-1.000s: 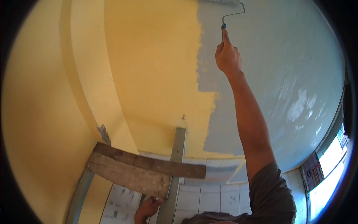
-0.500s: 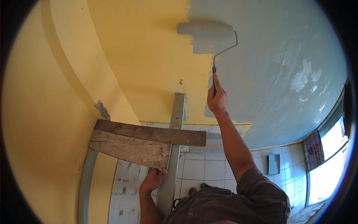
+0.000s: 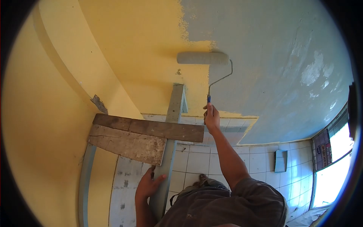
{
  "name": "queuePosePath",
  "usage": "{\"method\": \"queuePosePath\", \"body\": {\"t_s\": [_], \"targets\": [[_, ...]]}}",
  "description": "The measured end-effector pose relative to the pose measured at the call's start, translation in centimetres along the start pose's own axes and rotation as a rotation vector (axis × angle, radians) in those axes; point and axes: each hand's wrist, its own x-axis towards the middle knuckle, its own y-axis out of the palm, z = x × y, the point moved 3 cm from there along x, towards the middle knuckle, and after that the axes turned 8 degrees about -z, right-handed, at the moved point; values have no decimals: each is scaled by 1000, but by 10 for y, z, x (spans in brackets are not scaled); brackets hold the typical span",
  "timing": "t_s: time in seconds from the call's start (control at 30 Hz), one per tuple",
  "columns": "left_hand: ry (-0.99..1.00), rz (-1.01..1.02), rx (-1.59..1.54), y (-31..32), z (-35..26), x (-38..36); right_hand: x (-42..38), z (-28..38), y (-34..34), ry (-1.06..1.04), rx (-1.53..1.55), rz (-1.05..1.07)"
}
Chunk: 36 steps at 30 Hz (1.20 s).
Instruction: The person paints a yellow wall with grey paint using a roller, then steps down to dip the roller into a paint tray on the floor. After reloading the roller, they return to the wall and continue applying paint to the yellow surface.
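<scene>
My right hand [image 3: 212, 118] is wrapped round the blue-and-dark handle of a paint roller [image 3: 203, 58]. The roller's pale sleeve lies level over the border between yellow wall [image 3: 140, 45] and grey-painted wall [image 3: 257, 64]. Low on the left, my left hand [image 3: 148, 184] rests against a grey-green wooden beam [image 3: 172, 151], thumb spread from the other fingers. Just above it are the worn boards [image 3: 130, 147] that lie across the beam. A small dark thing shows at its fingertips, too small to name.
A blue-grey paint tray [image 3: 281, 161] lies on the white tiled floor [image 3: 196, 162] at the right. Beyond it is a bright window [image 3: 332, 178] with a dark sign. A second grey-green post [image 3: 87, 181] stands at the left. A chipped patch [image 3: 99, 104] marks the yellow wall.
The roller and my right hand have moved down the wall. More grey covers the yellow near the border. My left hand has slid lower, off the boards' edge, and its thumb has spread.
</scene>
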Motion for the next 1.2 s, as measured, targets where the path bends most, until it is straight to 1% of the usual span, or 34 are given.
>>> {"method": "queuePosePath", "body": {"t_s": [0.03, 0.1, 0.17, 0.2, 0.27, 0.3, 0.37, 0.47, 0.57, 0.6, 0.7, 0.77, 0.8, 0.83, 0.87, 0.93, 1.0, 1.1, 1.13, 1.17, 1.2], "targets": [[-6, -1, 11, -1, -1, -3, -3, -13, -1, 42, 5, 4], [-69, 72, -62, -2, -16, -11, -3, -29, 0, 87, 19, 10], [-69, 76, -53, -1, -18, -10, -4, -29, 0, -95, -230, -94], [-60, 86, -53, -1, -19, -9, -4, -26, 2, -91, -228, -93], [-107, 89, -70, 1, -15, -9, 3, -8, 3, -191, -310, -170], [-148, 87, -89, 1, -12, -9, 9, 1, 4, -184, -312, -168], [-144, 80, -96, 2, -6, -9, 22, 25, 6, -319, -329, -177], [-120, 73, -107, 3, -2, -9, 33, 65, 10, -297, -327, -145], [-116, 83, -122, 4, -6, -9, 37, 73, 14, -267, -335, -126], [-129, 87, -132, 3, -8, -11, 37, 63, 12, -265, -336, -129], [-100, 83, -118, 2, -7, -10, 36, 6, 11, -323, -344, -155], [-112, 92, -131, 3, -2, -8, 27, -37, 5, -284, -420, -221], [-126, 102, -140, 3, 1, -6, 22, -47, 2, -288, -413, -228], [-116, 99, -135, 3, 3, -4, 18, -56, 0, -248, -422, -206], [-111, 105, -141, 3, 6, -3, 15, -52, 1, -207, -432, -182], [-104, 114, -142, 4, 12, 0, 18, -40, 4, -196, -412, -166], [-146, 157, -177, 5, 17, 1, 22, -17, 7, -179, -399, -150], [-134, 185, -189, 2, 8, 0, 44, 23, 21, -218, -392, -135], [-138, 188, -191, 3, 9, 0, 50, 39, 25, -265, -358, -142], [-131, 187, -224, 4, 12, 1, 54, 48, 27, -313, -323, -147], [-123, 184, -256, 4, 13, 1, 55, 53, 29, -312, -324, -143]]}}
